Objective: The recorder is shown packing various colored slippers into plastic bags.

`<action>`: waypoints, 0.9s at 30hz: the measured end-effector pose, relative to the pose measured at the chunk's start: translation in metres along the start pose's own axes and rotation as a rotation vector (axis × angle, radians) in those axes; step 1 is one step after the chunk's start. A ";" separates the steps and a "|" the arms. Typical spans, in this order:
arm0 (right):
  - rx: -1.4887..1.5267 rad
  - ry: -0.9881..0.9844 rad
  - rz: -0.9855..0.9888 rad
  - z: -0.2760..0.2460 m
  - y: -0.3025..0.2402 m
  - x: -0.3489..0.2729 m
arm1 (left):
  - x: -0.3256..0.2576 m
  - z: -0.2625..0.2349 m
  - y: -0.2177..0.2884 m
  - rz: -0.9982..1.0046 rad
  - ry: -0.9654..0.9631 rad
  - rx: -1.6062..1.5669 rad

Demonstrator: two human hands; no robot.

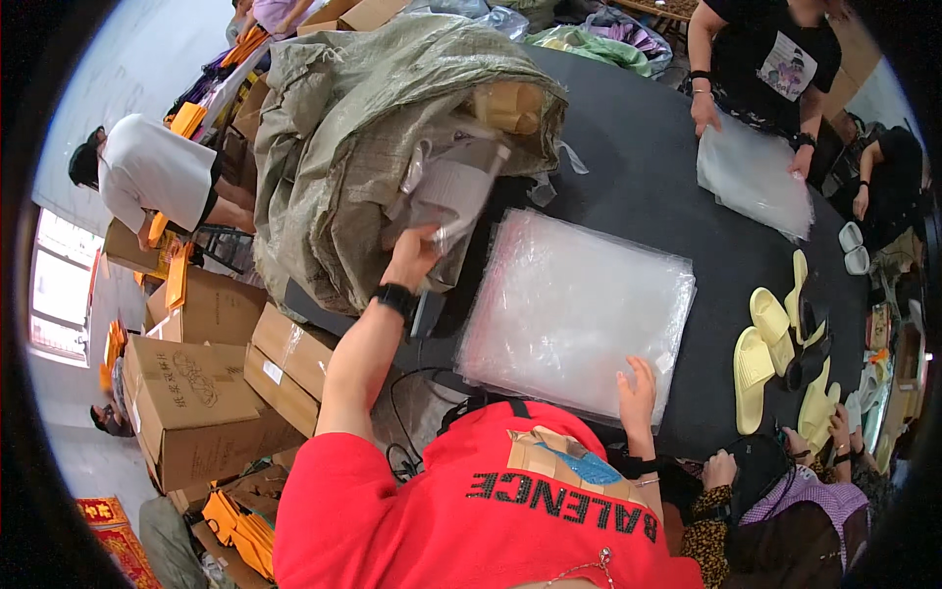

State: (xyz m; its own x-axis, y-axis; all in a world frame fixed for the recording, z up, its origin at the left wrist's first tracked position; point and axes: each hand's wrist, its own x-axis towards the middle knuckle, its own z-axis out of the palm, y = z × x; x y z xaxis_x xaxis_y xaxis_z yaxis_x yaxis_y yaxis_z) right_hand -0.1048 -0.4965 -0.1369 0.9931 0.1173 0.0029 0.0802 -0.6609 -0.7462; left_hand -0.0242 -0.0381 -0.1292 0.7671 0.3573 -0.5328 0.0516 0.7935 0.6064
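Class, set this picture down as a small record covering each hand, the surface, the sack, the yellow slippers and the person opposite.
Left hand: gripping a clear package at the sack mouth
Right hand: open, at the near-right corner of the clear plastic stack; contact unclear
Surface: dark tabletop
Sack: greenish-tan, on the left
Yellow slippers: on the right
Person opposite: holding clear plastic sheets

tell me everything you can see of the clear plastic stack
The stack is of thin, glossy, clear sheets or bags, whitish where layered, pinkish along the left edge. Roughly square, it lies flat and slightly askew on the dark table, edges uneven. The right hand is over its near right corner; contact is unclear.
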 end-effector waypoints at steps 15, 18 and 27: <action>0.166 -0.111 -0.024 0.003 -0.034 0.025 | -0.090 -0.048 -0.020 -0.064 -0.388 0.364; 0.255 -0.153 0.053 0.005 -0.027 0.021 | -0.105 -0.024 -0.010 -0.079 -0.461 0.525; 1.262 -0.100 0.327 -0.027 -0.014 0.016 | -0.129 0.032 -0.004 -0.263 -0.798 0.950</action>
State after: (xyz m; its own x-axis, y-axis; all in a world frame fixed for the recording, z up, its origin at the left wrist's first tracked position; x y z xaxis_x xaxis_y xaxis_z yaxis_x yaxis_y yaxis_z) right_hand -0.0878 -0.5054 -0.1084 0.9362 0.1751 -0.3048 -0.3515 0.4710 -0.8091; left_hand -0.1027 -0.1031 -0.0441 0.8176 -0.4147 -0.3993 0.4437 0.0119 0.8961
